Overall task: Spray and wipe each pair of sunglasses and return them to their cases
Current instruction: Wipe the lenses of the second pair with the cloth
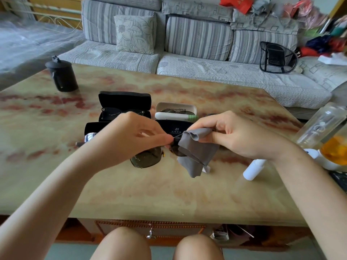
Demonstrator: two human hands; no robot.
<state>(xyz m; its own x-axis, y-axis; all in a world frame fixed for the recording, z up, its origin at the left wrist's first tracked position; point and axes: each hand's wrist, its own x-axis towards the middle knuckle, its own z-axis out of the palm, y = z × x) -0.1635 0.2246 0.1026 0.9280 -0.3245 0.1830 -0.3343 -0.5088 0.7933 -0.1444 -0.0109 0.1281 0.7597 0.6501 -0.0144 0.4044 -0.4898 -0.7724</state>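
A dark, matte, cylindrical lidded mug [62, 76] stood at the far left of the tabletop [169, 194], a glossy slab of beige, marble-like stone with red veining. To its right lay a black case [90, 127] holding a mirrored lens, and behind it an open black hard-shell case [124, 102] with a dark pair inside.

The left hand [135, 136] had its thumb and forefinger fingers clamped together on the thin metal frame of the sunglasses [147, 158], near the bridge. The sunglasses were held just above the tabletop, in front of the cases; one olive-tinted, rounded-square lens was exposed.

Behind them stood an open white case [175, 106] with rounded corners, containing another pair. In front of it, a black case lid [175, 128] bore a pale logo resembling "4M" above a line of small characters, too small to read.

A soft grey microfibre cloth [195, 149] was folded over the other lens. The right hand [234, 134] had its fingers clamped on this cloth, pressing it around the lens.

A white plastic spray bottle [253, 169] lay on its side beneath the right wrist. At the far right stood a clear glass bottle [323, 124] and a white cup [334, 154] holding orange contents.
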